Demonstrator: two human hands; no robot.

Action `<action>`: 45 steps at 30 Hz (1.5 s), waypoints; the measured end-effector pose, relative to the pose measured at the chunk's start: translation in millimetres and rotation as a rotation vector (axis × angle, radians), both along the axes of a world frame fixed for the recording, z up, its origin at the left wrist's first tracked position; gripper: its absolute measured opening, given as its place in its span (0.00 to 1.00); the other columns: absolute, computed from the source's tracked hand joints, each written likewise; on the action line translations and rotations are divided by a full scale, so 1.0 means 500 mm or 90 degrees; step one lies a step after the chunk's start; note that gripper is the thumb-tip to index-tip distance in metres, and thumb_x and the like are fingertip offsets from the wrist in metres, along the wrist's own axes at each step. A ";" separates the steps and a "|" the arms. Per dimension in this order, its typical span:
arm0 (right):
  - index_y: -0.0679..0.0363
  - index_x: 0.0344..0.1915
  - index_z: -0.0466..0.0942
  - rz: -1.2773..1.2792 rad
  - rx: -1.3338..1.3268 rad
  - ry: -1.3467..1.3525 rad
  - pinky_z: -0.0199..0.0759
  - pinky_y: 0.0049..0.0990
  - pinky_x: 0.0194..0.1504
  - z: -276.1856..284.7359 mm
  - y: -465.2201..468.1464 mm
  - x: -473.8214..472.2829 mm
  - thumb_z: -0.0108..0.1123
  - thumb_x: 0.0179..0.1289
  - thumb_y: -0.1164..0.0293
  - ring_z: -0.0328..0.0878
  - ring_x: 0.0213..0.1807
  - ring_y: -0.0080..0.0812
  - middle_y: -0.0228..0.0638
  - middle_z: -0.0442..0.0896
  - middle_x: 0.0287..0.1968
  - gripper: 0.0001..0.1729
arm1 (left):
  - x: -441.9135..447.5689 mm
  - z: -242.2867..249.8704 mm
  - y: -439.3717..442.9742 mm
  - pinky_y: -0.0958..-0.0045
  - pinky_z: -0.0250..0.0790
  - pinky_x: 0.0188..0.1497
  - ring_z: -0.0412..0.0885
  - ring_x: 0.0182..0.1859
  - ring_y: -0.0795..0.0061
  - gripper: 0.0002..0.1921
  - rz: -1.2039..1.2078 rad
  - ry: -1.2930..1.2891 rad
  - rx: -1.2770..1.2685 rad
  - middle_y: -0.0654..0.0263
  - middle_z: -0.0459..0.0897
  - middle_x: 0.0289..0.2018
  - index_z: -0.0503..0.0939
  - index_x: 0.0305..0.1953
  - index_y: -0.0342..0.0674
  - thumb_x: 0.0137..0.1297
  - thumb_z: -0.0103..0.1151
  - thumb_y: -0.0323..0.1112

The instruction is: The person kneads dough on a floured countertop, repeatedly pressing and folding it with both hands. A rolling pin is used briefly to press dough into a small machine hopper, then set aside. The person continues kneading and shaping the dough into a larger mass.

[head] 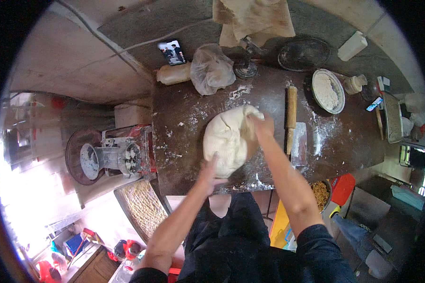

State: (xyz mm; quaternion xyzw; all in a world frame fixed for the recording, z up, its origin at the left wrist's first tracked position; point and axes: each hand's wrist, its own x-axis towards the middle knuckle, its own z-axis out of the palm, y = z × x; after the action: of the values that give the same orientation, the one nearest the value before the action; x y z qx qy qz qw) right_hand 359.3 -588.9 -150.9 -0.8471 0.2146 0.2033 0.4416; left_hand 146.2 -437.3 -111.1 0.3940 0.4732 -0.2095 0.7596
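Note:
A large lump of pale dough (224,136) lies on the dark, flour-dusted table (184,166) in front of me. My left hand (209,177) rests against its lower left edge, fingers apart. At the upper right of the dough, my right hand (262,125) grips a raised fold of it; the fingers are slightly blurred. Just right of that hand is a wooden rolling pin (291,109), and beside the pin's lower end lies a flat, floury scraper (299,143).
A bowl of flour (327,90) stands at the right back, near a jar (354,84). A clear plastic bag (212,69) and a phone (172,52) are at the left back. A metal machine (117,159) adjoins the table's left edge. Below it leans a tray (141,208).

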 end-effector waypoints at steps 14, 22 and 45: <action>0.56 0.42 0.81 0.610 -0.013 -0.559 0.69 0.43 0.46 0.187 -0.012 -0.324 0.75 0.47 0.68 0.78 0.45 0.45 0.40 0.79 0.43 0.20 | 0.029 0.103 0.060 0.49 0.61 0.72 0.71 0.66 0.46 0.29 -0.403 -0.583 0.906 0.48 0.75 0.63 0.73 0.65 0.36 0.65 0.62 0.42; 0.53 0.37 0.76 0.539 -0.083 -0.663 0.65 0.45 0.51 0.028 -0.050 -0.395 0.69 0.51 0.68 0.75 0.51 0.44 0.34 0.76 0.47 0.13 | -0.026 0.010 -0.003 0.46 0.58 0.72 0.68 0.69 0.45 0.31 -0.555 -0.604 0.918 0.50 0.72 0.67 0.73 0.66 0.38 0.65 0.53 0.48; 0.66 0.47 0.84 0.265 0.083 -0.430 0.71 0.37 0.59 0.096 0.077 0.062 0.59 0.72 0.53 0.80 0.56 0.48 0.50 0.84 0.48 0.25 | 0.204 -0.058 0.105 0.50 0.67 0.57 0.77 0.49 0.44 0.14 -0.350 -0.579 0.811 0.50 0.82 0.45 0.80 0.44 0.35 0.72 0.52 0.40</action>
State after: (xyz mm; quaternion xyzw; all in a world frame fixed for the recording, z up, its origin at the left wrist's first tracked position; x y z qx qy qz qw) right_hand 390.1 -550.3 -103.1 -0.8617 -0.1319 0.0118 0.4898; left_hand 248.4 -385.0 -140.0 0.8967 0.0348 0.1000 0.4297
